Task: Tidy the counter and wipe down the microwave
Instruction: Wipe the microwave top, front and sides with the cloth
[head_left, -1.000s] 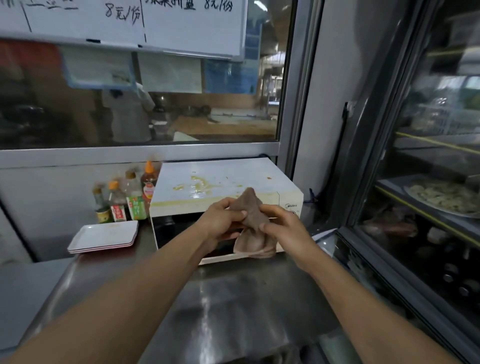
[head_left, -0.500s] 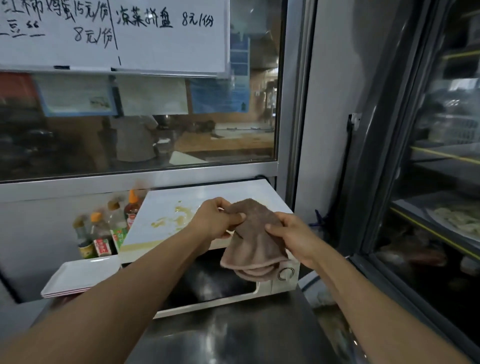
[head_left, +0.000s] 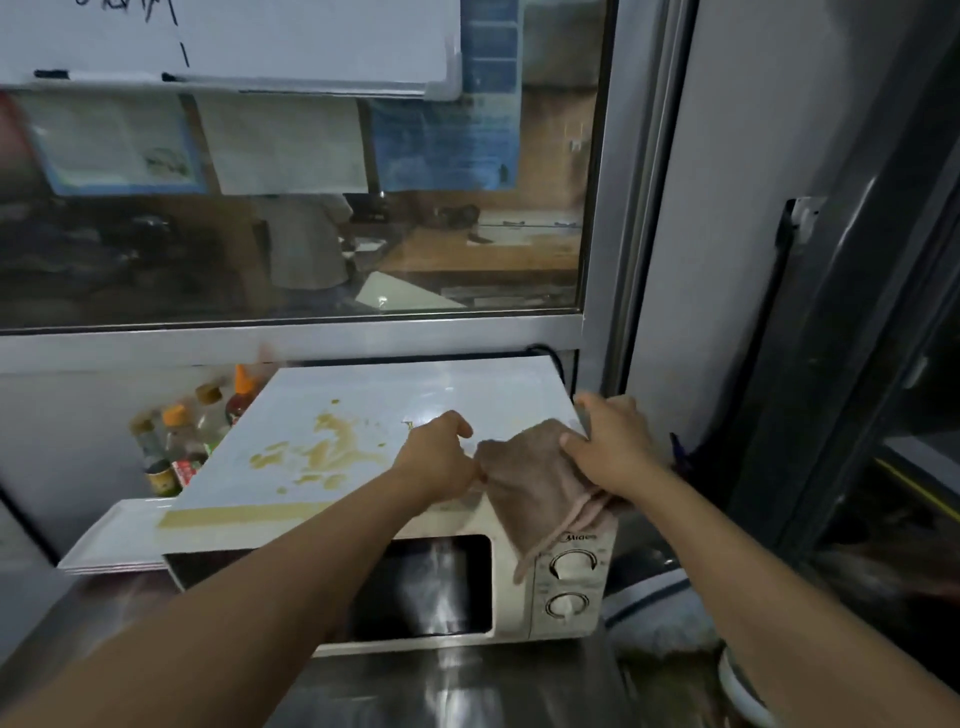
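A white microwave (head_left: 363, 410) stands on the steel counter, door closed, two dials at its right. Yellowish-brown spill stains (head_left: 322, 452) cover the left half of its top. A brown cloth (head_left: 535, 483) lies over the top's front right corner and hangs down toward the dials. My left hand (head_left: 441, 457) pinches the cloth's left edge. My right hand (head_left: 613, 447) grips its right side at the microwave's right edge.
Several sauce bottles (head_left: 176, 441) stand left of the microwave against the wall. A stack of white rectangular plates (head_left: 104, 540) lies below them. The steel counter (head_left: 467, 686) runs in front. A glass-door fridge (head_left: 883, 364) is close on the right, a window behind.
Both hands carried the cloth from mid-air in front of the microwave down onto its top right corner. The view has come closer to the microwave.
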